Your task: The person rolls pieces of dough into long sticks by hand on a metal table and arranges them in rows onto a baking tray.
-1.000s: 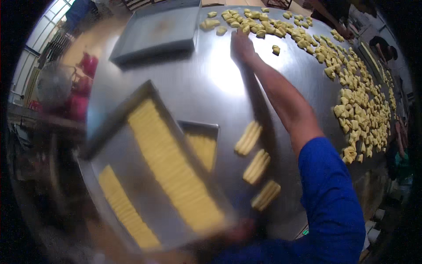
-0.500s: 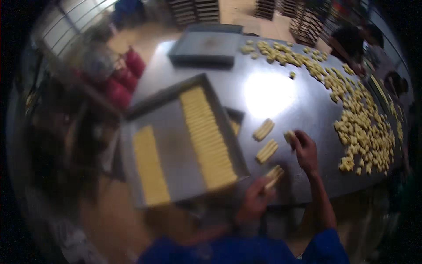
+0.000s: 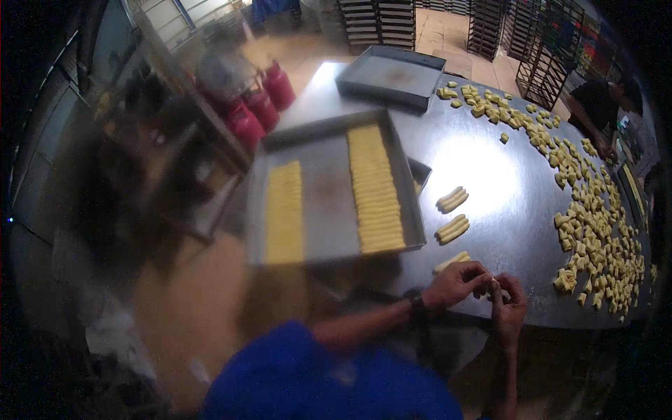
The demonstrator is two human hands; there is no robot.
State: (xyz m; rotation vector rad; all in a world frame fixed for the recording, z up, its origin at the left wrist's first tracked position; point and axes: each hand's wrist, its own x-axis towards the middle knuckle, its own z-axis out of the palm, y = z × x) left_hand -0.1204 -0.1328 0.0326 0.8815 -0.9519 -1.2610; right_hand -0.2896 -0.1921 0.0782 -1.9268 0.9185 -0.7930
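My left hand [image 3: 458,283] and my right hand [image 3: 509,302] meet over the table's near edge, fingertips pinched together. Between them only a pale bit of a dough piece [image 3: 494,279] shows; the fingers hide the remainder. Just beyond my left hand lies a bundle of dough sticks [image 3: 450,263], partly covered by it. Two more bundles lie farther off in a column, a middle bundle [image 3: 452,229] and a far bundle [image 3: 452,199], their sticks side by side. Left of them a metal tray [image 3: 325,253] holds a short row of dough sticks [image 3: 284,213] and a longer row [image 3: 376,192].
Many loose dough pieces [image 3: 602,241] spread along the right side of the metal table [image 3: 490,168]. A second tray [image 3: 392,75] stands at the far edge. Red gas cylinders [image 3: 278,85] stand beyond the left side. A person [image 3: 595,105] works at the far right; racks [image 3: 378,28] stand behind.
My right hand has come down and nearer with its dough piece to meet my left hand. The left has moved right, off the nearest bundle. The view has swung, shifting the tray rightward.
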